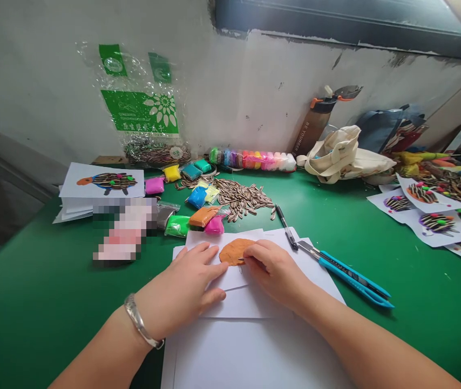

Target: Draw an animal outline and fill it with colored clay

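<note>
A flat, rounded piece of orange-brown modelling clay (pixel 230 253) lies on a white sheet of paper (pixel 234 278) in front of me. My left hand (pixel 194 278) rests flat on the paper to the left of the clay, fingers spread, its index fingertip near the clay's lower edge. Over the clay's right side, my right hand (pixel 271 270) pinches a small sunflower seed (pixel 242 259), whose tip shows at the clay. Behind the clay, loose sunflower seeds (pixel 244 199) form a pile.
Clay packets, including an orange one (pixel 204 216) and a green one (pixel 177 226), lie behind the paper. A black pen (pixel 286 227) and a blue utility knife (pixel 354 278) are at right. Seed-decorated pictures (pixel 436 221) lie far right; a turtle picture (pixel 103 181) tops a stack at left.
</note>
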A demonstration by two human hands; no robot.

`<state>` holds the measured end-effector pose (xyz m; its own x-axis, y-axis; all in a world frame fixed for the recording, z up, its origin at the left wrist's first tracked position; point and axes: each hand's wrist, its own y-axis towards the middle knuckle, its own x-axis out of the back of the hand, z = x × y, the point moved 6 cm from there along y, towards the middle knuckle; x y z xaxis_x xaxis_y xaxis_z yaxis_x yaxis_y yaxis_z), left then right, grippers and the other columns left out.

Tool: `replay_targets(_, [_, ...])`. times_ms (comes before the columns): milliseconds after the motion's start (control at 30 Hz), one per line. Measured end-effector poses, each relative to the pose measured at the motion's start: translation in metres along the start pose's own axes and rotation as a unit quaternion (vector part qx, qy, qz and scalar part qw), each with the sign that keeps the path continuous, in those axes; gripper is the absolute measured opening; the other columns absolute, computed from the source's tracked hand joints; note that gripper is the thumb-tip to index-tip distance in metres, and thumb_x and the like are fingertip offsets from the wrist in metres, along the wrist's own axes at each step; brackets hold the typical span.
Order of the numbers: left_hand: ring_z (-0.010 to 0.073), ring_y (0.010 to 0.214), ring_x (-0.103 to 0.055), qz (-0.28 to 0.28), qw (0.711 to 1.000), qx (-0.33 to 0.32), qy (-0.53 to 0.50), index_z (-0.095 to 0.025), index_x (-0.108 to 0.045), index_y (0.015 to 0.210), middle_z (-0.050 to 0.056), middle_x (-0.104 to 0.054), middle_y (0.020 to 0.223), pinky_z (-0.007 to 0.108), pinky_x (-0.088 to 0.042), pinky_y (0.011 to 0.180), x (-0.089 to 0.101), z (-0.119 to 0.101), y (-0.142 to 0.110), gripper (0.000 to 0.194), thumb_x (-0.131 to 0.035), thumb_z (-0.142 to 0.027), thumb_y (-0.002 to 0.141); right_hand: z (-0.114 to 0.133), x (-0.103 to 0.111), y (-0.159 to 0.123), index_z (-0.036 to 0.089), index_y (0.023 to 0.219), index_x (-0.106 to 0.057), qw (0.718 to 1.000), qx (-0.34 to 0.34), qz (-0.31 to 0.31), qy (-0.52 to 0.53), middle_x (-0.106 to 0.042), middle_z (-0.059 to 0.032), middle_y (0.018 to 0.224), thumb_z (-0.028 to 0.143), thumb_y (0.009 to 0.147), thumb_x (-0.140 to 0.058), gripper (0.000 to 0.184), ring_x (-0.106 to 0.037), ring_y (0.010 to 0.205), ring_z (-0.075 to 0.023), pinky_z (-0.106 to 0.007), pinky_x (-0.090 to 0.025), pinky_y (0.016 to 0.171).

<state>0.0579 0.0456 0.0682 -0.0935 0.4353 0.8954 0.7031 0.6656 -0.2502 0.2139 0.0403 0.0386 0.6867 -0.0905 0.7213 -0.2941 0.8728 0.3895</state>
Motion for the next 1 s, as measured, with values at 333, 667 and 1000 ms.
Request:
replay_targets(333, [0.0227,0.095,-0.053,0.004,0.998,0.012,-0.062,-0.025,-0.061,0.103,0.004,-0.054,0.104,0.036,-0.047,0.083,0.006,0.005,-0.004,0.015,-0.054,-0.031,0.092,-0.001,0.000,-0.001,0.020,0.079,-0.059,1.000,-0.002,0.000,0.002,-0.058,-0.0021,0.072,0.012,0.088,-0.046,0.018,-0.051,0.065,-0.0153,-0.025,-0.040,0.057])
replay_targets(667, [0.0237,0.091,-0.053,0.001,1.000,0.022,-0.023,-0.021,-0.062,0.105,0.007,-0.052,0.101,0.038,-0.047,0.081,0.004,0.006,-0.002,0.018,-0.053,-0.026,0.091,0.026,-0.016,0.002,0.018,0.079,-0.061,0.998,0.053,-0.001,-0.040,-0.057,-0.0040,0.074,0.011,0.088,-0.042,0.022,-0.050,0.066,-0.0156,-0.026,-0.039,0.057])
replay_targets(1000, [0.0256,0.098,-0.053,-0.011,1.000,0.022,0.000,-0.021,-0.063,0.104,0.008,-0.054,0.105,0.037,-0.047,0.083,0.004,0.004,-0.003,0.017,-0.056,-0.027,0.090,0.027,-0.025,0.002,0.018,0.079,-0.059,0.997,0.045,-0.006,-0.069,-0.055,-0.0033,0.073,0.010,0.087,-0.043,0.020,-0.047,0.065,-0.0152,-0.025,-0.034,0.055])
